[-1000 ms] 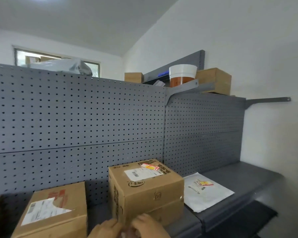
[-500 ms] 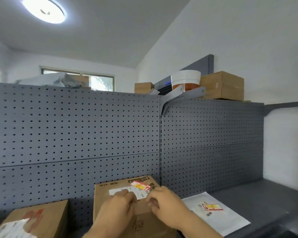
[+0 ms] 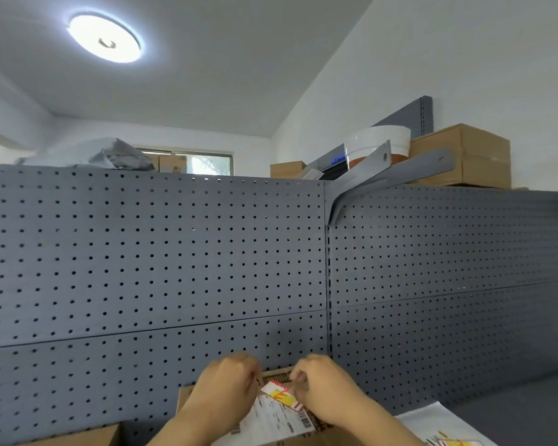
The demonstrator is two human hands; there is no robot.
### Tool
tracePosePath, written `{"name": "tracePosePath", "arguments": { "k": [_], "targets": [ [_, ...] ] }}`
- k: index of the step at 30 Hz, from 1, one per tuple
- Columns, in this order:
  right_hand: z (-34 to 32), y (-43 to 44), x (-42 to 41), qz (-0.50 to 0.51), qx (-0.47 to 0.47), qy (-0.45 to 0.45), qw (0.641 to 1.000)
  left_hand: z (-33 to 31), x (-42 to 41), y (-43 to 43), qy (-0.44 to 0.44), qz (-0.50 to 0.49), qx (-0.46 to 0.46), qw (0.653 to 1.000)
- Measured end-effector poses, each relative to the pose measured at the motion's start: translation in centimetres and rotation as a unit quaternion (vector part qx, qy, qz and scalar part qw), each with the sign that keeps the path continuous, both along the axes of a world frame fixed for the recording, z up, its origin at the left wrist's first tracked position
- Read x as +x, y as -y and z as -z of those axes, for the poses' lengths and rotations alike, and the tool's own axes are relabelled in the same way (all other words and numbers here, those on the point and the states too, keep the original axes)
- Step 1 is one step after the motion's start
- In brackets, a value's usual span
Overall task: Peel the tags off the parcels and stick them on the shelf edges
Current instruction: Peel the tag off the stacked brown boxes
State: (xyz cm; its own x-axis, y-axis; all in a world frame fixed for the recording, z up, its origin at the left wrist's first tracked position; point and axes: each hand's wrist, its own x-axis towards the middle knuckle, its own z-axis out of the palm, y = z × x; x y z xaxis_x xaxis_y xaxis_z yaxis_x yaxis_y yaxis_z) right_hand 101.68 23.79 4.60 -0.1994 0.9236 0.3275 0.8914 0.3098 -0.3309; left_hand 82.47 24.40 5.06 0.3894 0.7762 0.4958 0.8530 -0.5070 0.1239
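Note:
A cardboard parcel stands at the bottom centre against the pegboard, with a white shipping label on its top. A small red, yellow and white tag lies on the label's far end. My right hand pinches the tag's right side with its fingertips. My left hand presses on the parcel's top with curled fingers, just left of the tag. Both hands hide much of the parcel's top. The shelf's front edge is out of view.
A white mailer with its own coloured tag lies on the grey shelf at the right. Another cardboard box shows at the bottom left. The grey pegboard rises behind, with boxes and a white tub on top.
The view has tilted upward, so the parcels sit lower in frame. Both hands came up from the parcel's front onto its top and closed in on the tag.

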Motion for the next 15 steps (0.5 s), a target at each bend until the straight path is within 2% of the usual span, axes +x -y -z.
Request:
{"name": "tracePosePath", "arguments": {
  "k": [10, 15],
  "targets": [
    [-0.6, -4.5, -0.2, 0.028, -0.161, 0.068, 0.984, -0.2, 0.8, -4.1, -0.014, -0.014, -0.032, 0.999],
    [-0.2, -6.2, -0.5, 0.020, -0.227, -0.008, 0.974, 0.1, 1.4, -4.1, -0.019, -0.028, -0.024, 0.999]
  ]
}}
